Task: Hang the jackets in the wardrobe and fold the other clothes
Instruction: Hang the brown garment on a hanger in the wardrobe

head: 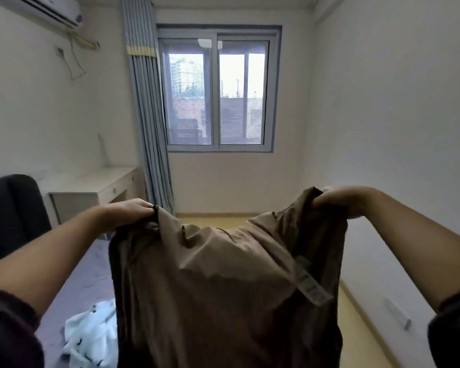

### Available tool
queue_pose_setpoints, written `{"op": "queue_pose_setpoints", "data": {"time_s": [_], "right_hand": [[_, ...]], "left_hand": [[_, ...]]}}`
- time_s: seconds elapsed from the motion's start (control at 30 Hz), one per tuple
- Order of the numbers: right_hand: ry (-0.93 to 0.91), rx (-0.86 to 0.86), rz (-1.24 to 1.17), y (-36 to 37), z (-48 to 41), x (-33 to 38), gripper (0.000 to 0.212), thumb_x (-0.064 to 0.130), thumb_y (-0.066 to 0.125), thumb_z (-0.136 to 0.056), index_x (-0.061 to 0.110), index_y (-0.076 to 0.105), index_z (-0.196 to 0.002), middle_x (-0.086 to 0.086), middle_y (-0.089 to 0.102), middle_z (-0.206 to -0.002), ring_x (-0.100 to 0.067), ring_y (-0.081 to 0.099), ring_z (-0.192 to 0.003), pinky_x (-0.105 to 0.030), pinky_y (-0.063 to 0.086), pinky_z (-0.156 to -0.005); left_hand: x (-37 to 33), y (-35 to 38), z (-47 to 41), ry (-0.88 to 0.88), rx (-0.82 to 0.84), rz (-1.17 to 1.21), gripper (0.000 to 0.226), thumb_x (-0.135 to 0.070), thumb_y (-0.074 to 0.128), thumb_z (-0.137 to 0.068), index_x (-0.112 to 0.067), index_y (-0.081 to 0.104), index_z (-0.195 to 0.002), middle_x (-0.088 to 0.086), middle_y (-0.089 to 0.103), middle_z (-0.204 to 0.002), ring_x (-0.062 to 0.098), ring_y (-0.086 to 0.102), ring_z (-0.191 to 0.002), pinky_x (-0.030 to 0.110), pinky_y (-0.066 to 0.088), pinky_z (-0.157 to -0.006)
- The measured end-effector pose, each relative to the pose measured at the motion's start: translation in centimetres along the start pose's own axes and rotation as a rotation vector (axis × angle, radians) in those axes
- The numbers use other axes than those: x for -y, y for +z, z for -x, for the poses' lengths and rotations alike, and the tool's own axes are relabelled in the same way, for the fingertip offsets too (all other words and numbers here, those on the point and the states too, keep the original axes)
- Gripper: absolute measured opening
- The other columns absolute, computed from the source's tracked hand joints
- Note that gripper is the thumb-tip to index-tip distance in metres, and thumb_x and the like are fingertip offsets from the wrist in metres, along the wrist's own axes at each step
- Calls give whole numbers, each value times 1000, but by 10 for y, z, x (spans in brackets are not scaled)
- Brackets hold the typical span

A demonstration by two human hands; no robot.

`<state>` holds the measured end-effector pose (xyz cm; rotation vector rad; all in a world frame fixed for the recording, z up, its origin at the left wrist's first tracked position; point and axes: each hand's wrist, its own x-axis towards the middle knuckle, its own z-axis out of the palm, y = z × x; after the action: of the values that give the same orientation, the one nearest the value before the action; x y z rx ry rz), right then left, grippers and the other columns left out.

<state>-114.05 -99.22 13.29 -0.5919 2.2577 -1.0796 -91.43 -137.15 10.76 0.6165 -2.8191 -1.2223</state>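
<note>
A brown garment (223,288) hangs spread out in front of me, held up in the air by both hands. My left hand (129,212) grips its top left corner. My right hand (340,201) grips the top right corner, slightly higher. A grey label strip (310,284) shows on the garment's right side. The cloth sags between the hands and hangs down out of the frame. A pale blue patterned garment (91,338) lies crumpled on the bed at lower left.
A bed with a purple sheet (80,282) and dark headboard (14,211) lies left. A white desk (91,189) stands by the curtain (149,128) and window (218,88). White cabinet fronts with a handle (397,314) run along the right.
</note>
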Motion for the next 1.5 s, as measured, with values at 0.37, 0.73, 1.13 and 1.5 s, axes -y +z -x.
{"op": "queue_pose_setpoints", "data": {"time_s": [0.37, 0.73, 1.13, 1.5], "right_hand": [[252, -28, -61, 6, -13, -2, 17, 18, 56, -90, 2, 63, -86, -14, 70, -69, -24, 68, -57, -26, 52, -51], [-126, -136, -630, 10, -16, -9, 19, 31, 55, -91, 15, 61, -82, -7, 62, -69, -16, 59, -63, -29, 49, -60], [-89, -108, -858, 62, 33, -26, 23, 23, 58, -91, 11, 54, -73, -4, 59, -52, -13, 61, -45, -20, 52, -44], [-549, 24, -904, 31, 52, 20, 21, 7, 62, -73, 7, 60, -94, -9, 71, -78, -18, 71, -71, -25, 58, -61]], "left_hand": [[7, -10, -5, -344, -93, -74, 15, -15, 63, -88, -1, 68, -86, 10, 70, -68, 22, 65, -63, 27, 50, -61], [-7, -8, 15, -69, -582, 584, 32, -31, 48, -98, -5, 59, -85, 12, 55, -77, 23, 52, -69, 25, 45, -61], [-20, 48, 42, -85, -319, 729, 28, -35, 58, -91, -11, 60, -78, 1, 59, -47, 13, 56, -44, 21, 44, -41], [-78, 54, 33, 423, -239, 964, 27, -34, 48, -95, -12, 64, -91, 7, 73, -75, 19, 71, -70, 25, 56, -55]]}}
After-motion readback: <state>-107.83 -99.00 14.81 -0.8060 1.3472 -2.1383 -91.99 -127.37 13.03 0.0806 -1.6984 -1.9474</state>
